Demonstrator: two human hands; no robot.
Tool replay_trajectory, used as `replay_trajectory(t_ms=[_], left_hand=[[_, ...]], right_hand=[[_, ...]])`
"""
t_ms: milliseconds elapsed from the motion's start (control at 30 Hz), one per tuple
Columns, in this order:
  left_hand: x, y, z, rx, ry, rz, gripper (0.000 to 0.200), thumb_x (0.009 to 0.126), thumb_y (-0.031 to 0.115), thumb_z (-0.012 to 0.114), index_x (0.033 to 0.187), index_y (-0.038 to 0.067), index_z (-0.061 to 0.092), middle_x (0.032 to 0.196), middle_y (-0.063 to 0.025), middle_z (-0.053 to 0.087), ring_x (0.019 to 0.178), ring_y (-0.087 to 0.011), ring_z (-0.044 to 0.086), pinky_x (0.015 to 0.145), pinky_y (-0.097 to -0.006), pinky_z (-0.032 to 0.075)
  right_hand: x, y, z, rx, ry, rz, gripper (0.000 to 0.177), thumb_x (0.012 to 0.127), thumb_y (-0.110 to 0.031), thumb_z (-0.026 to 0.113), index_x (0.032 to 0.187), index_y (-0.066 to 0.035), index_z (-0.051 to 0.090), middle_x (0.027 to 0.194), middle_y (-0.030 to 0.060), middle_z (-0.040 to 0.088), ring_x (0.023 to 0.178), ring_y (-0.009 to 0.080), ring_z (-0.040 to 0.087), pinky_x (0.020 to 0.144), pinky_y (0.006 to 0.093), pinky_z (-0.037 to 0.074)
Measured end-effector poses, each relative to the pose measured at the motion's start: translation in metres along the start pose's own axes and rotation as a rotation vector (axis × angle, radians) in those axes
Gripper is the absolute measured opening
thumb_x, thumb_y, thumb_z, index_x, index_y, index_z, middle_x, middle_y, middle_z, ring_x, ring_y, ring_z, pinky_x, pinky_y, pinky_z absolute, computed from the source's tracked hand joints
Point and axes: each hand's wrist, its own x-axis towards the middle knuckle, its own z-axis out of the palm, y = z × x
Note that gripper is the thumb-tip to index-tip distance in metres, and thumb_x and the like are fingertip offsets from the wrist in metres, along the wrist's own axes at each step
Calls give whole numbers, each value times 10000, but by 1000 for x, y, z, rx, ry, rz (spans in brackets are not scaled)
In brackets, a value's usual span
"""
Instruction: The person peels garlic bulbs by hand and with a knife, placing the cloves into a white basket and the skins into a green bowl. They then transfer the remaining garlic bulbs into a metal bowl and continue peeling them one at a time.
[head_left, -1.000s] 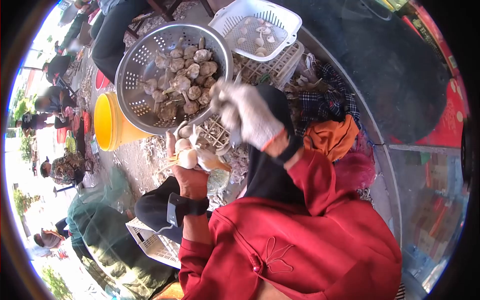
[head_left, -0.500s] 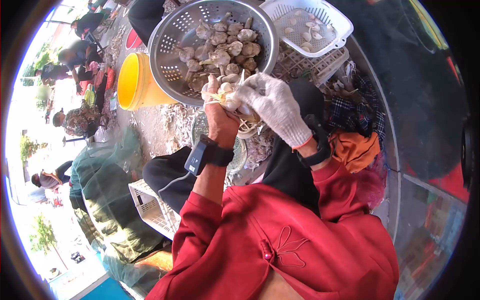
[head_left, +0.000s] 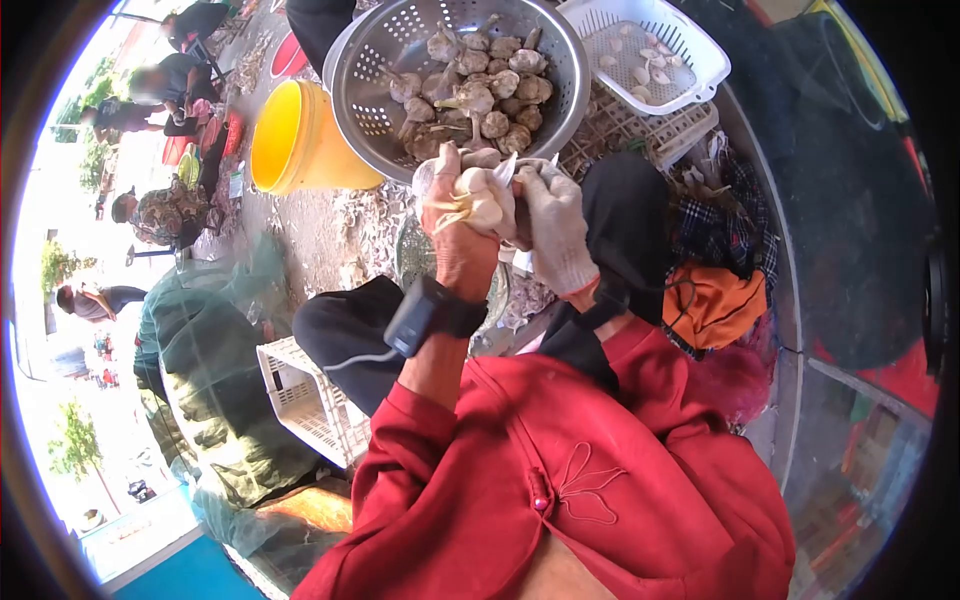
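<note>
My left hand (head_left: 463, 258) is closed around a pale, partly peeled garlic bulb (head_left: 484, 208), with yellowish root strands hanging from it. White cloth covers part of that hand's fingers. My right hand (head_left: 558, 232), in a whitish knit glove, presses against the bulb's right side. Its fingers are bent onto the garlic, and their tips are partly hidden. Just beyond both hands stands a steel colander (head_left: 362, 110) holding several unpeeled garlic bulbs (head_left: 478, 97) with dirty skins and short stems.
A white plastic basket (head_left: 708, 75) with some loose cloves stands right of the colander, on a crate (head_left: 680, 135). To the left is a yellow bucket (head_left: 275, 140). Peelings litter the ground. A white crate (head_left: 300, 390) sits by my left leg; other people sit at far left.
My right hand has turned and lowered, its fingers now nearer the bulb's side. The garlic shows more of its pale cloves. The whole view has shifted slightly.
</note>
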Motion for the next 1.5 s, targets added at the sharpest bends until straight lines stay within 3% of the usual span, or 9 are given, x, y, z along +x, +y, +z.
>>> replay_trajectory(t_ms=[167, 200, 267, 400, 600, 900, 1200, 1267, 1500], left_hand=[[4, 0, -10, 40, -102, 25, 426, 964, 424, 464, 931, 15, 577, 603, -27, 528, 438, -135, 474, 366, -267, 371], [-4, 1, -5, 116, -65, 32, 421, 966, 450, 445, 929, 46, 560, 595, -18, 512, 431, -127, 460, 350, -266, 351], [1, 7, -16, 160, -88, 111, 367, 961, 439, 476, 943, 84, 571, 628, 1, 528, 443, -108, 462, 369, -260, 344], [17, 1, -27, 447, 140, 374, 205, 929, 251, 578, 838, 74, 627, 652, 51, 571, 538, -41, 470, 472, -212, 362], [-3, 18, -7, 676, 360, 393, 277, 930, 219, 560, 728, 32, 591, 599, 26, 518, 506, -75, 443, 491, -257, 362], [-8, 36, -19, 932, 105, 694, 267, 933, 201, 572, 741, 16, 561, 524, -7, 468, 437, -96, 395, 417, -288, 314], [3, 27, -34, 591, 116, 509, 287, 875, 328, 660, 803, 52, 621, 618, -73, 612, 426, -100, 489, 369, -228, 327], [-2, 28, -29, 465, 151, 352, 290, 870, 333, 666, 796, 56, 621, 620, -65, 613, 428, -98, 489, 372, -230, 327], [-2, 29, -34, 386, 8, 231, 174, 892, 251, 624, 851, 82, 611, 674, -23, 592, 576, -131, 549, 532, -277, 445]], right_hand=[[3, -17, -9, 164, -220, 274, 251, 980, -283, 478, 812, -108, 542, 730, -28, 519, 584, 58, 488, 518, 211, 414], [15, 5, -25, -292, -271, -158, 293, 982, -357, 462, 790, -143, 517, 716, -35, 498, 566, 68, 482, 511, 217, 418], [18, -2, -14, -117, -164, 193, 435, 940, -519, 469, 734, -138, 514, 639, -58, 439, 527, 60, 418, 439, 261, 313], [2, -33, 16, -136, -263, 163, 117, 903, -181, 623, 887, -66, 629, 719, -34, 584, 577, 11, 489, 487, 176, 382], [6, -41, 16, -492, 6, -247, 182, 888, -171, 609, 907, 8, 632, 740, 77, 651, 633, 137, 591, 591, 301, 472], [-19, -38, 43, -715, -402, -347, 282, 894, -255, 598, 956, 19, 613, 799, 206, 646, 735, 305, 651, 637, 368, 476], [-13, -29, 30, -763, -411, -619, 210, 892, -122, 532, 1000, 33, 626, 816, 134, 675, 724, 226, 648, 646, 315, 500], [-22, -42, 34, -338, -368, -68, 227, 924, -143, 521, 1043, 21, 625, 874, 100, 680, 763, 141, 616, 655, 295, 499], [-19, -39, 33, -469, -310, -189, 172, 897, -150, 576, 942, 2, 642, 749, 63, 652, 651, 122, 594, 585, 256, 453]])
